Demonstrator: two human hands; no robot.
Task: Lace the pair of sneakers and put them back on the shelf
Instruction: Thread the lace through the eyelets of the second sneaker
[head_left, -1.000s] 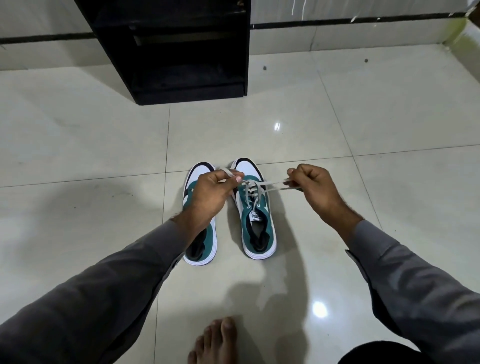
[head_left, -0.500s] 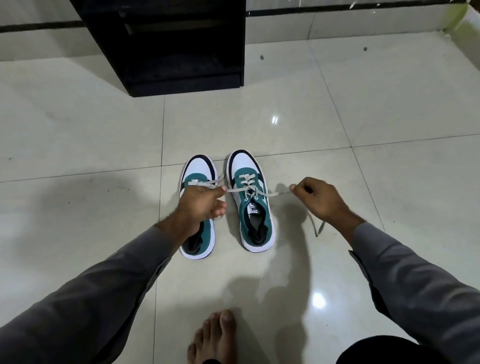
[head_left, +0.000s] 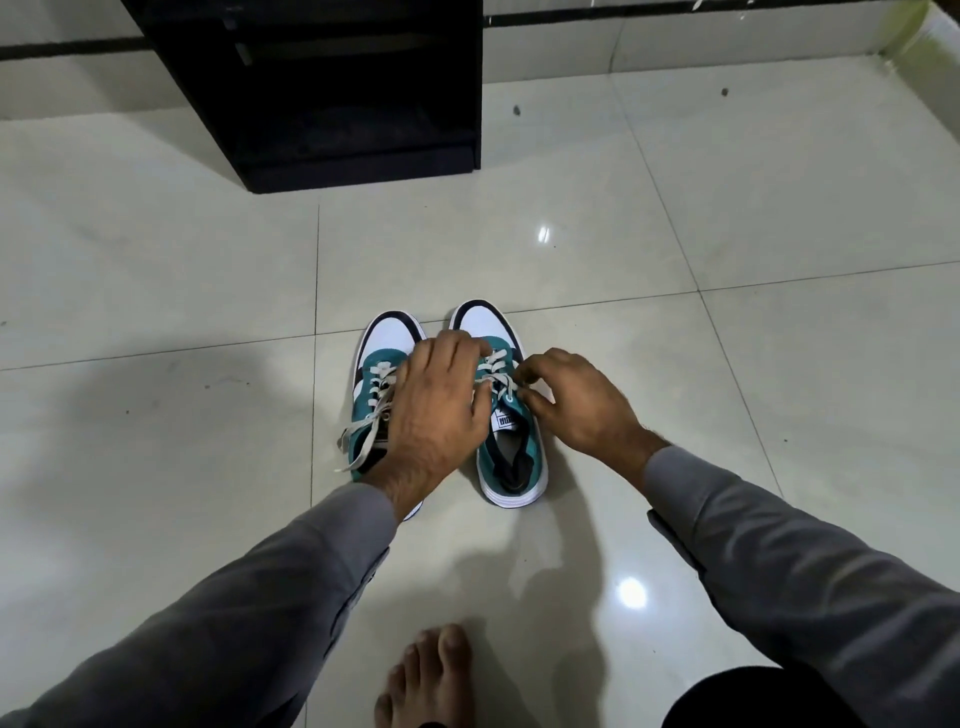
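Two teal and white sneakers stand side by side on the floor, toes pointing away from me. The left sneaker (head_left: 388, 338) has loose grey lace ends (head_left: 363, 436) trailing off its left side. My left hand (head_left: 436, 410) reaches across it onto the right sneaker (head_left: 511, 462), with fingers curled over the upper laces (head_left: 496, 364) and thumb against a lace strand. My right hand (head_left: 576, 405) pinches the same lace by the top eyelets. The black shelf (head_left: 332, 93) stands further back on the floor.
Glossy pale floor tiles (head_left: 727, 260) spread all around the sneakers. My bare foot (head_left: 431, 675) rests on the floor near the bottom edge. A wall base with a dark stripe (head_left: 675, 15) runs along the far side.
Both hands have come in from wide apart, where they pulled the lace ends taut. They now meet over the right sneaker's eyelets. The left sneaker's laces now show.
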